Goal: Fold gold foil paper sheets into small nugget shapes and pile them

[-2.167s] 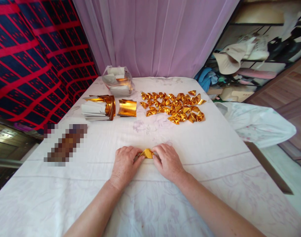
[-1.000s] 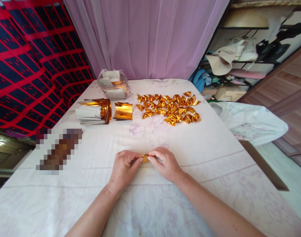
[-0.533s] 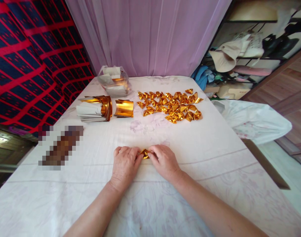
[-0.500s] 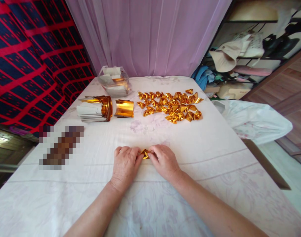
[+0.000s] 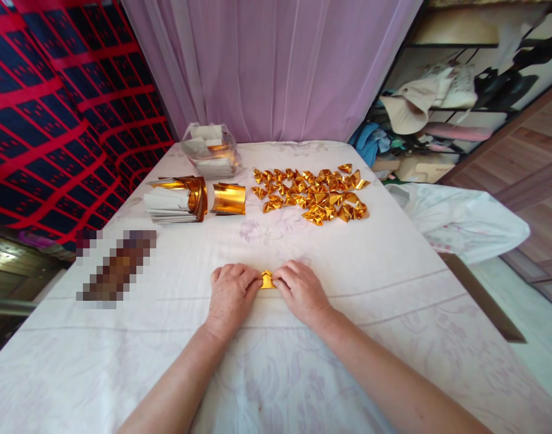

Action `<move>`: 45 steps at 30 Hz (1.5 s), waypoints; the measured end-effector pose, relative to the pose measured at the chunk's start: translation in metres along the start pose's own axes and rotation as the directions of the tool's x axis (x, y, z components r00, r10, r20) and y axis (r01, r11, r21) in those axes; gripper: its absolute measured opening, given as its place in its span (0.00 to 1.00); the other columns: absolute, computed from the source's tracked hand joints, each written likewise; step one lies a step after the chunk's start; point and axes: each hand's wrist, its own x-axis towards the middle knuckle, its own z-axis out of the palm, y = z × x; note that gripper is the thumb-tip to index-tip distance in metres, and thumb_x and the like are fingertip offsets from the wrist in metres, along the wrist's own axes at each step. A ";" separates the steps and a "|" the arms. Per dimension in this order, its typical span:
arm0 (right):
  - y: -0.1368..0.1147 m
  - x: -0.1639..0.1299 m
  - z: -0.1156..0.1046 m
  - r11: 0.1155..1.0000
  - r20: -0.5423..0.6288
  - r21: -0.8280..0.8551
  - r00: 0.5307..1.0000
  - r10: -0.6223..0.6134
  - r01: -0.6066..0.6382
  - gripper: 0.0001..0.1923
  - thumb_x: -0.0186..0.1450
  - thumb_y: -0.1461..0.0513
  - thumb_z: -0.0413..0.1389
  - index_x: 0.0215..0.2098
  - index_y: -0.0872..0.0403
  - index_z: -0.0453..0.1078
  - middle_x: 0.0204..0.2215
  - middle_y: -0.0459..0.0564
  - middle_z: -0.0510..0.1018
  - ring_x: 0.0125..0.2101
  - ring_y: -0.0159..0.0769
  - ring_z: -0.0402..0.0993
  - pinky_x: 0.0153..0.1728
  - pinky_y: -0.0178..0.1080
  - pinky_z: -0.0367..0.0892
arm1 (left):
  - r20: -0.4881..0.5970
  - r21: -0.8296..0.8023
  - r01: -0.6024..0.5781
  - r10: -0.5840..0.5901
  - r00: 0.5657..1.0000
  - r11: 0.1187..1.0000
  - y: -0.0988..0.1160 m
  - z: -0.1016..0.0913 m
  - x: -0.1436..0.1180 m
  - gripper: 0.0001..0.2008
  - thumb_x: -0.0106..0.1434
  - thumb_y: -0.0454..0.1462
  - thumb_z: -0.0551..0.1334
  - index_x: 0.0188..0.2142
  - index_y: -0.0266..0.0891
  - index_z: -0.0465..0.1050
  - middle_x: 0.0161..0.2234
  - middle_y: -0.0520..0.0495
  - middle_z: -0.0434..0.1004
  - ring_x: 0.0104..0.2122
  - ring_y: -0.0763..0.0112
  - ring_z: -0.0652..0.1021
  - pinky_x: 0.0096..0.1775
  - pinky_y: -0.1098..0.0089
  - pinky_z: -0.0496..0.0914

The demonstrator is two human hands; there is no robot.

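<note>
In the lower middle of the frame, the left hand and the right hand are lying knuckles-up on the white cloth, fingers curled, pinching a small gold foil piece between their fingertips. Most of that piece is hiding under the fingers, so its shape is hard to tell. Above it, right of centre, a heap of folded gold pieces is lying. Left of the heap, a curled gold foil stack is sitting below a clear plastic bag.
</note>
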 end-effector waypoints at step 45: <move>0.002 -0.003 -0.008 0.999 0.053 0.034 0.999 0.005 -0.006 0.04 0.63 0.65 0.58 0.37 0.52 0.71 0.36 0.48 0.74 0.39 0.37 0.69 0.42 0.39 0.60 | 0.165 -0.182 -0.003 0.034 0.986 0.983 -0.016 -0.014 0.005 0.16 0.59 0.31 0.58 0.42 0.50 0.78 0.42 0.51 0.79 0.45 0.63 0.75 0.51 0.58 0.62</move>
